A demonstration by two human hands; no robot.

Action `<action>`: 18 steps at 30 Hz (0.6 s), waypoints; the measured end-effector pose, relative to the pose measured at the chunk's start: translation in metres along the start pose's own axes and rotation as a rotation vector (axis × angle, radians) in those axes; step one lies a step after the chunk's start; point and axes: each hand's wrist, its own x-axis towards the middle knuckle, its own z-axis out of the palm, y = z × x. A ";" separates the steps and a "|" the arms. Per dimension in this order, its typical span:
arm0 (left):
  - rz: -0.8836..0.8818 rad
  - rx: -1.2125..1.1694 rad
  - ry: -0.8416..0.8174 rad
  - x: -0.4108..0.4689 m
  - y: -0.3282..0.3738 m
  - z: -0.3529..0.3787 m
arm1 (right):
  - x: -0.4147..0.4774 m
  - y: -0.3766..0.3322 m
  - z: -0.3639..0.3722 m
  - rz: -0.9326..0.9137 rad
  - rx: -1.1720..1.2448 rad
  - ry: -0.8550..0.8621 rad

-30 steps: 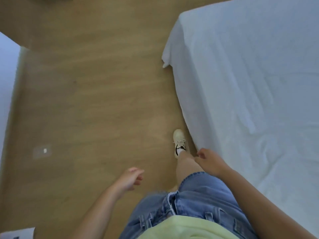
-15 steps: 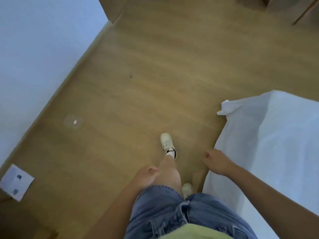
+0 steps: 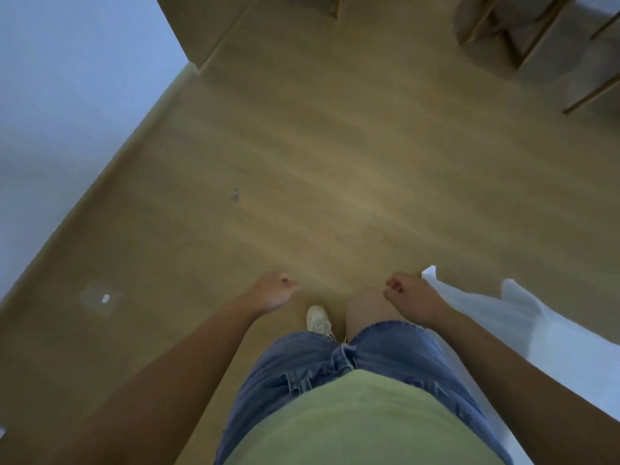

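Left hand (image 3: 273,292) and right hand (image 3: 411,298) hang loosely curled, holding nothing. With the white fabric bed sheet (image 3: 536,327) just beside my right hand and not gripped, I judge all work on it undone.

Bed corner (image 3: 553,337) just right of right hand (image 3: 412,297), wall (image 3: 67,95) left, chair (image 3: 523,31) ahead right

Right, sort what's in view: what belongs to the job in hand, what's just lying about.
Job in hand: white bed sheet, close by the right hand; left hand, holding nothing.
Lying about: dark speck; small white tag; wooden chair legs.
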 end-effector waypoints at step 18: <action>-0.137 -0.345 0.145 0.244 0.206 -0.300 | 0.354 -0.254 -0.283 -0.176 -0.201 -0.126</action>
